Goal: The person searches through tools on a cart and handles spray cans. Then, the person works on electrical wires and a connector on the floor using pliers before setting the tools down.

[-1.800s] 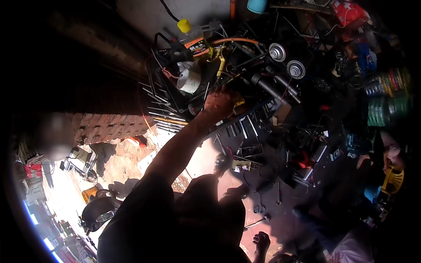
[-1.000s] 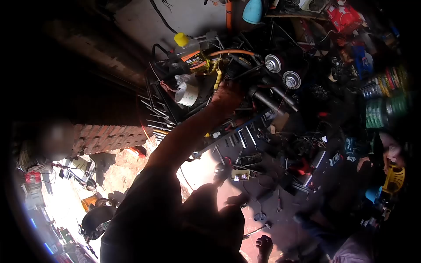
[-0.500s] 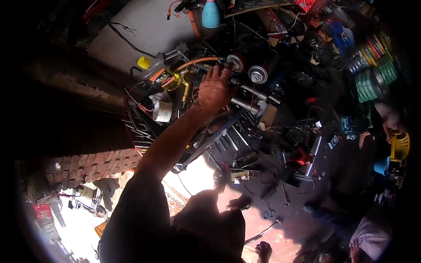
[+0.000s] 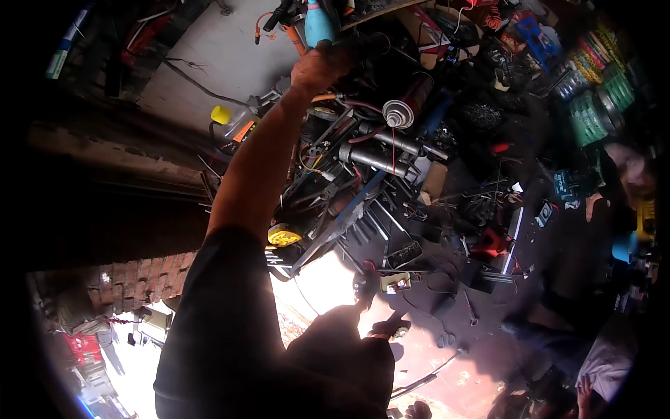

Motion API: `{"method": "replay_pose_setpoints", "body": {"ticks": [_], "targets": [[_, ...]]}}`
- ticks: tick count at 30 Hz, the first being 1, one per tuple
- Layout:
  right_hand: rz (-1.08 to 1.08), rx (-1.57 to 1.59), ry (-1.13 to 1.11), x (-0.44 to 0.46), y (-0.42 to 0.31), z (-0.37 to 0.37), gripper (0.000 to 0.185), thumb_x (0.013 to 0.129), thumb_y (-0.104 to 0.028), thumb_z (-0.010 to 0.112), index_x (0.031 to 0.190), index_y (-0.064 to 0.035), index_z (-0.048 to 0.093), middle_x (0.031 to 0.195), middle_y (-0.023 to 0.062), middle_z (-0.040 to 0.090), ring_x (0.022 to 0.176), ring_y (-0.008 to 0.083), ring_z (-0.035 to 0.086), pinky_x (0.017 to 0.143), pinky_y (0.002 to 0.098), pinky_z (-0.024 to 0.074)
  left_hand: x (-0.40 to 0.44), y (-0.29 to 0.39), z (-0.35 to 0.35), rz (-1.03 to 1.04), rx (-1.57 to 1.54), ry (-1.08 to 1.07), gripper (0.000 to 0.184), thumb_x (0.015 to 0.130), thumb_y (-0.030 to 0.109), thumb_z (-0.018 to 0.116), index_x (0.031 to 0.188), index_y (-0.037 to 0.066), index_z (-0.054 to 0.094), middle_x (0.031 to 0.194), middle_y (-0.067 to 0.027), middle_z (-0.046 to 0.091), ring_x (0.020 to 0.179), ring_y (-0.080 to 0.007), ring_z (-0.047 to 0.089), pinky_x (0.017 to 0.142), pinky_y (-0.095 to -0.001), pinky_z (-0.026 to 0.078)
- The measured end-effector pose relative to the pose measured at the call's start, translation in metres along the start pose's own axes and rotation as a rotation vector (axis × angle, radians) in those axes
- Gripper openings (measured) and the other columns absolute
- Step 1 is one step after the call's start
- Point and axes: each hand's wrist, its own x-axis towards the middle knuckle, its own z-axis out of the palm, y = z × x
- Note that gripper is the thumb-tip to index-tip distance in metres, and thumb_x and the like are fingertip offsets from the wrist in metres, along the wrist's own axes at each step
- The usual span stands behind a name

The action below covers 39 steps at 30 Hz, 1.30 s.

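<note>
My left hand (image 4: 315, 72) reaches up to the cluttered bench, its fingers closed round a dark spray can (image 4: 354, 50), mostly in shadow. Just above the hand stands a light-blue bottle (image 4: 320, 26). A second spray can (image 4: 403, 108) with a silver domed top and a thin red straw lies below and to the right. Metal tubes (image 4: 377, 157) lie under that can. At the bottom edge, my right hand (image 4: 419, 410) shows only in part, dark, with its fingers hard to make out.
A yellow-capped bottle (image 4: 220, 115) is left of my forearm. Scissors (image 4: 445, 340) and a long rod (image 4: 429, 373) lie on the floor. Green coils (image 4: 590, 119) are at the right. Another person's sleeve (image 4: 607, 363) and hand (image 4: 584, 394) show at lower right.
My left hand has moved up and left from beside the two spray cans, and one can has gone with it. The view has shifted slightly; my right hand sits lower in it.
</note>
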Motion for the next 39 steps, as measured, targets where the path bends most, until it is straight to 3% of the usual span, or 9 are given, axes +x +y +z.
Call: {"method": "replay_pose_setpoints", "body": {"ticks": [5,7,9,11,18,23,28,32,39], "targets": [[0.064,0.183,0.032,-0.001,-0.001,0.006,0.025,0.083,-0.013,0.072,0.105,-0.0053,0.062,0.101,0.0169,0.065,0.091,0.0350,0.062,0.076,0.0419,0.0527,-0.036,0.013,0.036,0.234,0.099,0.279,0.073,0.076,0.055,0.073,0.130,0.010,0.056,0.125,-0.0239,0.057,0.121,-0.0419,0.054,0.103,-0.0464,0.043],[0.631,0.822,-0.110,0.009,-0.034,-0.024,0.031,0.084,-0.015,0.071,0.113,-0.0062,0.061,0.107,0.0158,0.064,0.094,0.0314,0.062,0.078,0.0405,0.0533,-0.063,0.051,0.057,0.332,-0.065,0.093,0.086,0.070,0.057,0.076,0.135,0.007,0.051,0.130,-0.0250,0.051,0.123,-0.0433,0.050,0.102,-0.0479,0.045],[0.685,0.990,-0.038,0.014,-0.124,-0.086,0.020,0.091,-0.021,0.060,0.101,-0.0033,0.061,0.076,0.0065,0.063,0.060,0.0154,0.061,0.050,0.0264,0.0479,-0.072,0.067,0.086,0.387,0.131,-0.100,0.085,0.069,0.053,0.077,0.135,0.006,0.051,0.132,-0.0239,0.052,0.118,-0.0430,0.056,0.099,-0.0477,0.047],[0.732,1.119,0.041,0.019,-0.114,-0.076,0.015,0.086,-0.013,0.062,0.099,-0.0056,0.061,0.077,0.0068,0.061,0.054,0.0113,0.054,0.045,0.0223,0.0435,-0.056,0.053,0.130,0.403,0.154,-0.004,0.068,0.073,0.050,0.074,0.128,0.013,0.057,0.118,-0.0186,0.060,0.111,-0.0397,0.060,0.089,-0.0451,0.052],[0.667,1.154,0.042,0.002,-0.088,-0.043,0.016,0.088,-0.015,0.063,0.100,-0.0060,0.061,0.077,0.0080,0.062,0.058,0.0138,0.058,0.046,0.0229,0.0447,-0.029,0.044,0.050,0.251,-0.077,-0.053,0.068,0.074,0.040,0.073,0.134,0.017,0.050,0.132,-0.0189,0.054,0.106,-0.0411,0.064,0.090,-0.0484,0.053],[0.690,1.116,0.006,-0.015,-0.068,-0.012,0.017,0.088,-0.015,0.062,0.102,-0.0051,0.061,0.078,0.0088,0.063,0.060,0.0168,0.061,0.048,0.0263,0.0462,-0.029,0.005,0.044,0.290,0.274,0.192,0.064,0.076,0.038,0.076,0.131,0.017,0.054,0.127,-0.0152,0.058,0.110,-0.0372,0.061,0.091,-0.0469,0.050],[0.690,1.070,-0.004,-0.011,-0.089,-0.026,0.025,0.088,-0.025,0.066,0.103,-0.0052,0.062,0.085,0.0089,0.066,0.069,0.0164,0.064,0.056,0.0275,0.0497,-0.011,-0.039,0.068,0.337,0.301,0.018,0.054,0.081,0.041,0.071,0.129,0.021,0.054,0.125,-0.0183,0.057,0.115,-0.0391,0.057,0.091,-0.0520,0.050],[0.662,1.101,0.003,-0.008,-0.080,-0.007,0.020,0.091,-0.021,0.065,0.103,-0.0055,0.061,0.080,0.0054,0.064,0.066,0.0122,0.061,0.053,0.0236,0.0471,-0.051,-0.009,0.057,0.594,0.232,0.342,0.038,0.085,0.027,0.070,0.119,0.014,0.061,0.119,-0.0183,0.060,0.107,-0.0392,0.058,0.087,-0.0512,0.051],[0.658,1.062,-0.011,0.003,-0.078,-0.026,0.018,0.092,-0.021,0.061,0.102,-0.0064,0.063,0.080,0.0035,0.066,0.065,0.0108,0.061,0.054,0.0247,0.0463,-0.256,0.043,0.094,0.716,-0.197,-0.038,0.035,0.078,0.001,0.071,0.112,0.004,0.063,0.113,-0.0164,0.062,0.105,-0.0370,0.059,0.092,-0.0459,0.048]]}}
